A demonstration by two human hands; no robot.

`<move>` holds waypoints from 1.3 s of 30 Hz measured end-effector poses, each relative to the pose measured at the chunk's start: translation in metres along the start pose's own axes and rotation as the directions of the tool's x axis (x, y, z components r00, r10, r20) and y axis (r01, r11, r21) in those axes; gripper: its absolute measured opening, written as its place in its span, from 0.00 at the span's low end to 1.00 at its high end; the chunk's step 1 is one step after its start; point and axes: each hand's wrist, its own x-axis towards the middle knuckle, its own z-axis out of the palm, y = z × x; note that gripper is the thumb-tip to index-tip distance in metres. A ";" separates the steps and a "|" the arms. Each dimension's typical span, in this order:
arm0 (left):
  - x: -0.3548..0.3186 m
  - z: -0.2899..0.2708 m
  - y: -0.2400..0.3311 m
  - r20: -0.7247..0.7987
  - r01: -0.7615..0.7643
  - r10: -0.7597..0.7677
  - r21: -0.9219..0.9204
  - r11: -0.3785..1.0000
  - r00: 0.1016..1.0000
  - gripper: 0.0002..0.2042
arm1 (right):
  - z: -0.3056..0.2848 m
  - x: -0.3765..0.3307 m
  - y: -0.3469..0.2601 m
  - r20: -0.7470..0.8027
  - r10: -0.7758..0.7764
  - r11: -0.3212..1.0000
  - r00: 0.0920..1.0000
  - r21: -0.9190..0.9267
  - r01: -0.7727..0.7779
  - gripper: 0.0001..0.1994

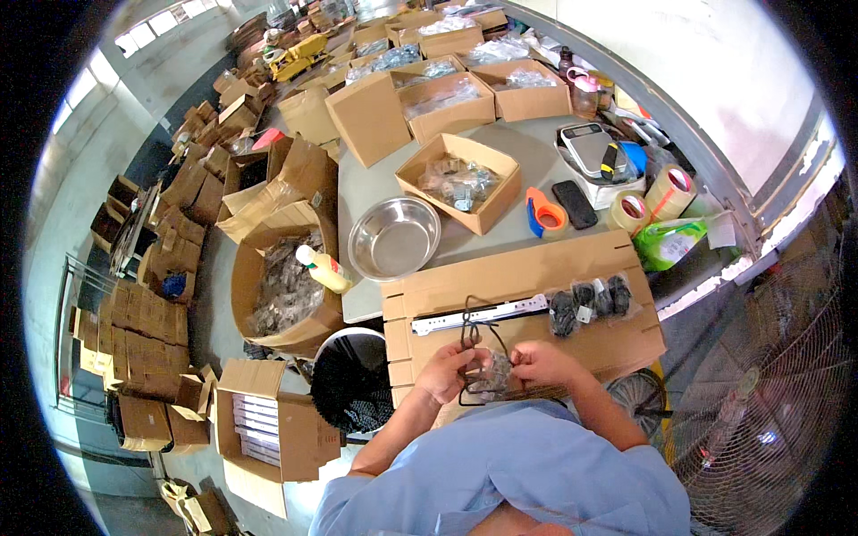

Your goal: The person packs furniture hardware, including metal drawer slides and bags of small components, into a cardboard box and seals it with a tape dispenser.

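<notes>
In front of my body, my left hand (pixel 451 368) is closed on a thin black bent rod or wire (pixel 468 313), whose loops stick up above the fingers. A small clear plastic bag (pixel 492 382) hangs between my hands; its contents are too small to tell. My right hand (pixel 542 364) pinches that bag's right side. Just beyond my hands, a white metal slide rail (pixel 514 310) with holes lies on a flat cardboard carton (pixel 527 259). To its right sit several black coiled pieces in clear wrapping (pixel 585 305).
A steel bowl (pixel 393 237), an open box of bagged hardware (pixel 460 183), orange tape dispenser (pixel 545 213), black phone (pixel 575 205), tape rolls (pixel 670 192) and scale (pixel 590 150) stand beyond. At left are a large carton (pixel 286 286) with a yellow bottle (pixel 323 268) and a bin (pixel 353 380).
</notes>
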 end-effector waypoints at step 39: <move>0.027 0.021 -0.024 0.228 -0.385 0.758 0.922 0.034 0.611 0.09 | 0.040 0.007 -0.033 -0.421 0.179 0.520 0.889 0.808 0.278 0.09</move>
